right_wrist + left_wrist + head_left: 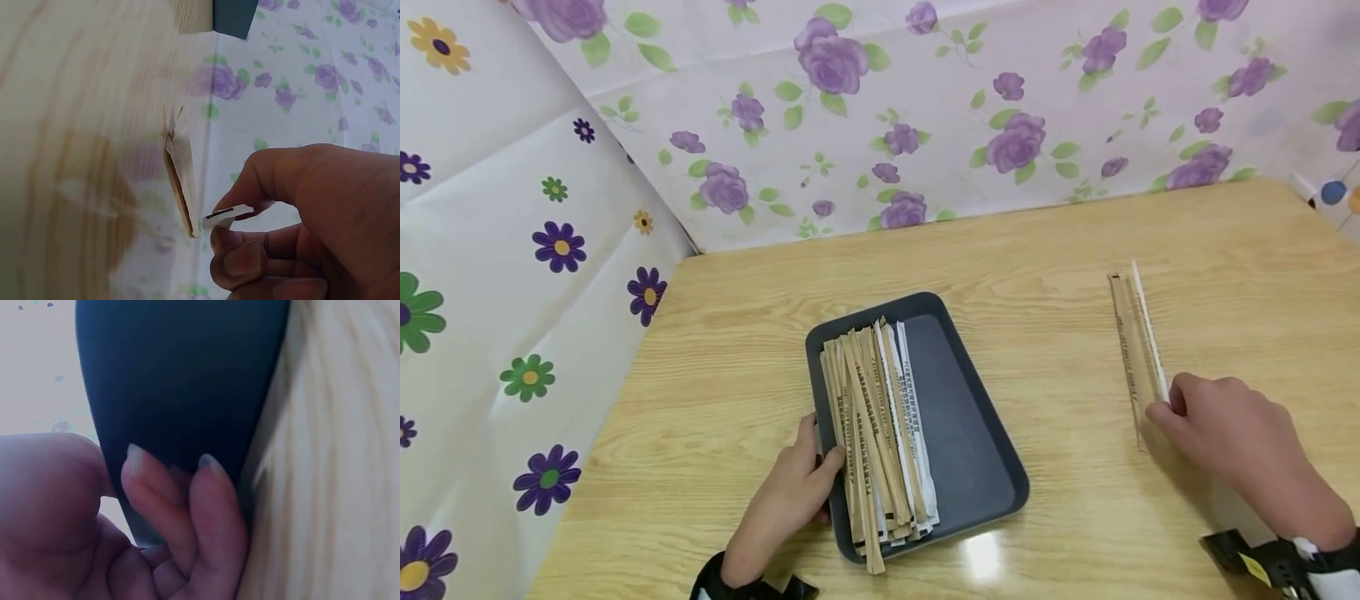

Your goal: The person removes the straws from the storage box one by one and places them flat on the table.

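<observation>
My left hand [793,483] grips the left rim of a dark grey tray [970,442], its thumb over the edge. In the left wrist view the fingertips [212,481] bend against the tray's outer side. Bundled lengthwise in the tray's left half are several slim, printed paper packets [865,417], brown and white; one brown packet overhangs the near rim. Over to the right, my right hand [1240,433] pinches the near end of a slim white printed packet [1150,333] between thumb and forefinger. Beside it on the table lies a brown packet [1123,350].
The light wood table [722,333] reaches a wall sheet with purple flowers [831,54] at the back. On the left hangs a white sheet with coloured daisies [559,247]. Dark straps sit on both wrists.
</observation>
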Demonstrator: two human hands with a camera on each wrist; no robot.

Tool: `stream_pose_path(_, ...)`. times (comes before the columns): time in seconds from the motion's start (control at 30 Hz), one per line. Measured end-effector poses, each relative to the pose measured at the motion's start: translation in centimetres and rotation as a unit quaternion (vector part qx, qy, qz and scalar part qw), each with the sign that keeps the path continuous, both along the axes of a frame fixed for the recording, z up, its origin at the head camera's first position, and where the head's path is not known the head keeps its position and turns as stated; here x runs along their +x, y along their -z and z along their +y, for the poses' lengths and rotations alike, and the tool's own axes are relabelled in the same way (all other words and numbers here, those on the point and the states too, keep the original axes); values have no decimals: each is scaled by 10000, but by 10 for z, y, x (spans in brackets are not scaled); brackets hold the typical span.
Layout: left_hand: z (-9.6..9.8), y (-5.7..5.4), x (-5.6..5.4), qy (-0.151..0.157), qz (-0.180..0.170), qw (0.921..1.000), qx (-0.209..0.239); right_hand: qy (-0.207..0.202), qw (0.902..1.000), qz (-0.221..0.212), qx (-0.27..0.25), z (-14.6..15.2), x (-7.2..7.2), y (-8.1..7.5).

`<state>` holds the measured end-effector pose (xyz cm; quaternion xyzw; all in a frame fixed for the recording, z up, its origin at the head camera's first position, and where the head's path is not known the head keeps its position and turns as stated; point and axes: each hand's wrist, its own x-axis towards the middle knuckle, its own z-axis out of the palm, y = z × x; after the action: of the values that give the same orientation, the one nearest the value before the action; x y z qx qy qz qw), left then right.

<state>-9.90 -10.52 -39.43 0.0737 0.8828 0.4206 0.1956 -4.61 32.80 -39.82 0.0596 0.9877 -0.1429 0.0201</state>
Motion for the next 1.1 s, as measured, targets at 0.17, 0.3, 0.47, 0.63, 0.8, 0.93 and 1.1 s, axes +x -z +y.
stream_pose_path(0.17,-3,0,1,-49,68,9999,74,-11,10000,-54,-59,-1,-2,-1)
stream_pose_path(0.3,-3,0,1,-58,91,9999,116,-15,9997,-200,-135,-1,-3,-1)
stream_pose_path(0.47,-5,-1,3,-98,163,9997,125,-13,9991,-348,-236,-3,-8,0)
stream_pose_path(0.63,-7,0,6,-123,133,9998,85,-22,9991,-335,-258,-4,-11,4)
stream_pose_path(0.8,-8,2,7,-168,114,9998,90,-68,9987,-417,-274,-4,-12,6)
stream_pose_path(0.93,-7,2,5,-147,118,9997,130,-25,9984,-515,-247,-3,-12,7)
stream_pose_path(1.1,-2,0,1,-50,118,9998,171,105,9980,-599,-193,1,-6,7)
